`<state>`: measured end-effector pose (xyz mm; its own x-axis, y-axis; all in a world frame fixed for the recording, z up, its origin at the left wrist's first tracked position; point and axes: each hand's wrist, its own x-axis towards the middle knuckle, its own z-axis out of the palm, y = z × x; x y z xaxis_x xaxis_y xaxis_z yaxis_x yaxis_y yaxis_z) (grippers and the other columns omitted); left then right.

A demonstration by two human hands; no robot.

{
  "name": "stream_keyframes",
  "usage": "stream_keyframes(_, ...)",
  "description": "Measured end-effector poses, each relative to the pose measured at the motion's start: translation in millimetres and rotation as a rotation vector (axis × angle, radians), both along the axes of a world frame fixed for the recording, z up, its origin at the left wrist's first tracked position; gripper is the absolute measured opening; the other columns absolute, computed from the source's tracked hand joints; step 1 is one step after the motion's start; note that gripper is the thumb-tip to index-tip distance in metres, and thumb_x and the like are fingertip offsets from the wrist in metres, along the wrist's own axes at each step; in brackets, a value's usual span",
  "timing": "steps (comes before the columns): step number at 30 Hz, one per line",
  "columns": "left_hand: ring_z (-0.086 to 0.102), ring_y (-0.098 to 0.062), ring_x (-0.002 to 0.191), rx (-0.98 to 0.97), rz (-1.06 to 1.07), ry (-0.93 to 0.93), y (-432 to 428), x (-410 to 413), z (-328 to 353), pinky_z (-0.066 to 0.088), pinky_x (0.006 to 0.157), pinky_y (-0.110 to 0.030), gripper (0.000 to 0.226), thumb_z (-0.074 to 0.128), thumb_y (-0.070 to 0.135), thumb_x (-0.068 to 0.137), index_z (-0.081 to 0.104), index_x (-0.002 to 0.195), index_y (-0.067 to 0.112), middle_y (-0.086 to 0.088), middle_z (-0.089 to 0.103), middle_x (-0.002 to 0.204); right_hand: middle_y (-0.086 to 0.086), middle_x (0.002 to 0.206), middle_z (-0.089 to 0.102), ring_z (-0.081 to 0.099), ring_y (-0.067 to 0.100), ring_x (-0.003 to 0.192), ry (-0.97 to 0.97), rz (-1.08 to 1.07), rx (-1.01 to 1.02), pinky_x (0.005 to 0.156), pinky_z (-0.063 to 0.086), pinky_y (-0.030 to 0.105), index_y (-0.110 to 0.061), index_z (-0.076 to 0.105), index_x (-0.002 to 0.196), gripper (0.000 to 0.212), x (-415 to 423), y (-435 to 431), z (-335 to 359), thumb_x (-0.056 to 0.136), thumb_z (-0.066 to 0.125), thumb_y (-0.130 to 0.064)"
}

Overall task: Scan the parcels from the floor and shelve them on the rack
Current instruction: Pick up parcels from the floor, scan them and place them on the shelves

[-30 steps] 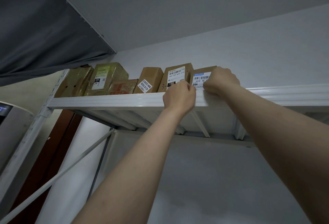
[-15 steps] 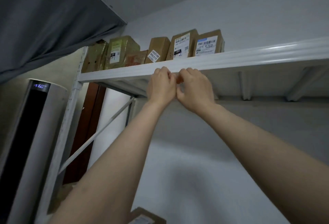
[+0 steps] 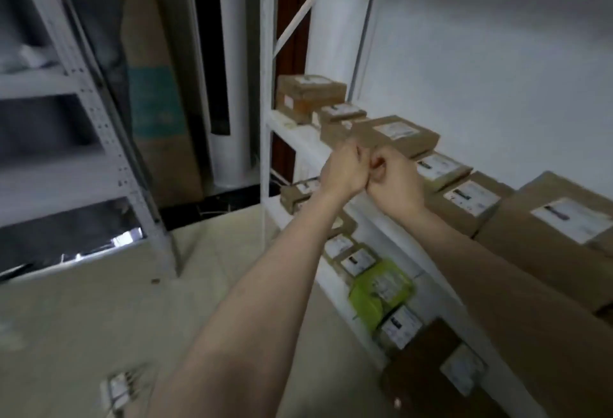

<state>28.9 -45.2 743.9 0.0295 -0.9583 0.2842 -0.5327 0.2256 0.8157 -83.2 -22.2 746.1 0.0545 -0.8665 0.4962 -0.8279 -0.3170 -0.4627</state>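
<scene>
My left hand [image 3: 345, 170] and my right hand [image 3: 393, 182] are both curled into fists that touch each other in front of the white rack [image 3: 265, 139]. Neither holds anything I can see. Just behind them on the middle shelf lies a brown parcel [image 3: 394, 135] with a white label. Several more brown labelled parcels [image 3: 464, 202] line that shelf to the right. The lower shelf holds more parcels, among them a green one [image 3: 378, 291]. The picture is blurred by motion.
A grey metal rack [image 3: 99, 125] stands at left. A tall cardboard box [image 3: 156, 85] and a white column unit [image 3: 232, 85] stand behind it. The floor [image 3: 99, 318] is pale, with a small labelled item [image 3: 121, 387] at the bottom left.
My view has swung down from the top shelf to the middle and lower shelves. Both hands came off the top shelf edge and dropped, still fisted together.
</scene>
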Motion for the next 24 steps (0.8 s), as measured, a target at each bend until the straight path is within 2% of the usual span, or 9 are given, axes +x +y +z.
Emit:
stream_keyframes(4, 0.062, -0.036, 0.099, 0.317, 0.026, -0.043, 29.5, 44.2, -124.0, 0.049, 0.080, -0.039, 0.039, 0.045, 0.039, 0.095, 0.062, 0.099, 0.004, -0.019, 0.065, 0.107, 0.004, 0.092, 0.063, 0.060, 0.025, 0.085, 0.010, 0.059, 0.282, 0.067, 0.046, 0.033, -0.013, 0.062, 0.091, 0.018, 34.5, 29.9, -123.4, 0.075, 0.065, -0.007)
stream_keyframes(7, 0.060, -0.038, 0.106, 0.471, 0.060, -0.089, 59.1, 73.4, -185.0, 0.044, 0.082, -0.038, 0.033, 0.050, 0.029, 0.101, 0.061, 0.109, -0.001, -0.023, 0.063, 0.114, 0.007, 0.097, 0.067, 0.063, 0.025, 0.082, -0.085, 0.049, 0.424, 0.072, 0.051, 0.034, -0.012, 0.065, 0.095, 0.021, 58.6, 47.4, -184.0, 0.075, 0.071, -0.007)
stream_keyframes(10, 0.058, -0.035, 0.109, 0.587, 0.024, -0.162, 81.7, 93.4, -229.4, 0.044, 0.087, -0.036, 0.034, 0.047, 0.031, 0.104, 0.059, 0.113, 0.001, -0.021, 0.060, 0.120, 0.006, 0.102, 0.066, 0.059, 0.016, 0.079, -0.192, -0.028, 0.547, 0.075, 0.050, 0.029, -0.018, 0.060, 0.093, 0.022, 77.1, 63.4, -223.9, 0.079, 0.072, -0.008)
stream_keyframes(14, 0.057, -0.033, 0.113, 0.664, -0.021, -0.256, 98.4, 104.3, -273.2, 0.043, 0.090, -0.035, 0.036, 0.045, 0.033, 0.105, 0.057, 0.119, 0.003, -0.018, 0.057, 0.126, 0.005, 0.106, 0.063, 0.059, 0.016, 0.079, -0.260, -0.142, 0.638, 0.080, 0.052, 0.032, -0.016, 0.062, 0.098, 0.022, 84.5, 86.1, -272.9, 0.081, 0.073, -0.010)
stream_keyframes(16, 0.056, -0.034, 0.116, 0.681, -0.062, -0.303, 105.6, 101.3, -291.6, 0.043, 0.093, -0.035, 0.036, 0.045, 0.033, 0.105, 0.057, 0.121, 0.003, -0.018, 0.055, 0.128, 0.008, 0.107, 0.064, 0.064, 0.022, 0.087, -0.310, -0.217, 0.657, 0.083, 0.051, 0.032, -0.013, 0.064, 0.101, 0.022, 77.6, 100.6, -297.6, 0.081, 0.073, -0.009)
stream_keyframes(20, 0.055, -0.035, 0.118, 0.703, -0.175, -0.380, 119.2, 76.6, -327.5, 0.043, 0.096, -0.038, 0.037, 0.046, 0.034, 0.105, 0.057, 0.123, 0.003, -0.018, 0.053, 0.130, 0.011, 0.112, 0.063, 0.062, 0.029, 0.105, -0.379, -0.366, 0.757, 0.094, 0.047, 0.035, -0.007, 0.063, 0.114, 0.029, 50.0, 135.9, -345.9, 0.085, 0.067, -0.009)
stream_keyframes(24, 0.056, -0.033, 0.115, 0.673, -0.335, -0.447, 136.5, 34.7, -365.1, 0.042, 0.095, -0.037, 0.037, 0.048, 0.034, 0.105, 0.058, 0.122, 0.003, -0.018, 0.055, 0.126, 0.006, 0.113, 0.060, 0.060, 0.025, 0.101, -0.480, -0.563, 0.802, 0.086, 0.046, 0.030, -0.010, 0.060, 0.111, 0.025, 15.5, 175.6, -391.2, 0.087, 0.067, -0.010)
